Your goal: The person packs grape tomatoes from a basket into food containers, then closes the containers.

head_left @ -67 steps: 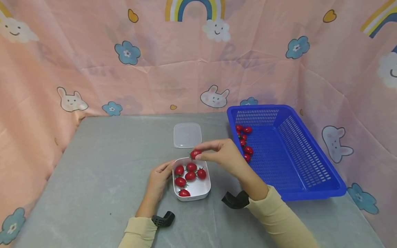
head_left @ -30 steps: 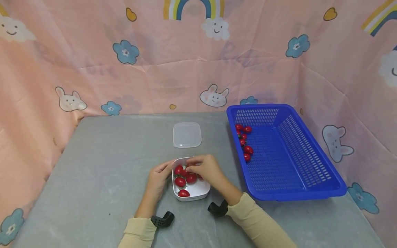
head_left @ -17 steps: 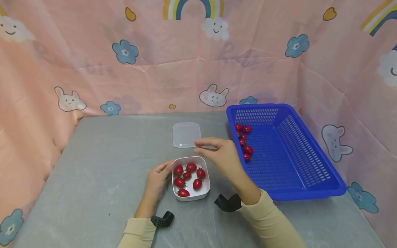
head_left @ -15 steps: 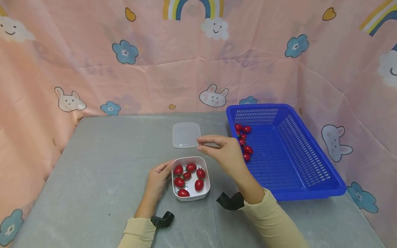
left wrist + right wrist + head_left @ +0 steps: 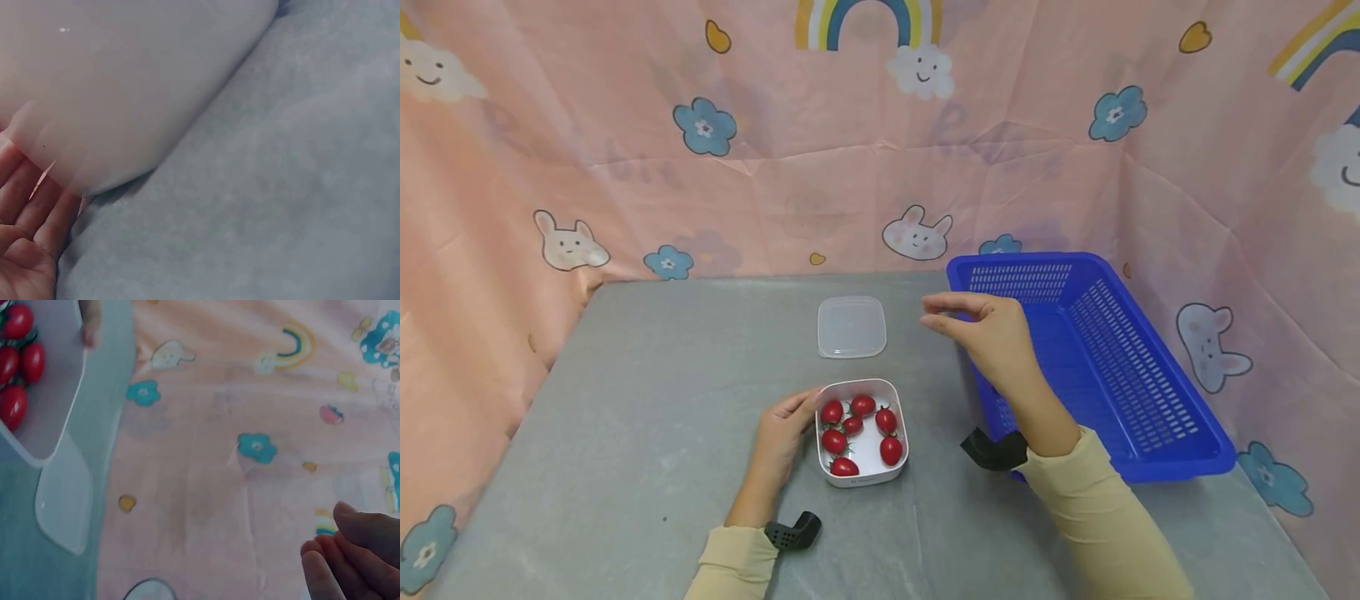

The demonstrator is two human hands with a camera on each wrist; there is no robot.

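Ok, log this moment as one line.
left hand: steadies white box | right hand: empty, raised by blue basket | tomatoes: in box | lid: off

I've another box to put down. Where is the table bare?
Bare: the grey table left of the white box and lid, and the near strip before the blue basket. Crowded: between box and basket, under the right hand.

You have a clear lid (image 5: 852,327) lying flat on the grey table (image 5: 662,375), towards the far side and near the middle. The right wrist view shows the same lid (image 5: 62,500) flat on the tabletop. A pink backdrop (image 5: 820,175) hangs behind and along both sides of the table, creased, printed with a rainbow (image 5: 871,17), rabbits (image 5: 916,235), clouds and blue flowers.
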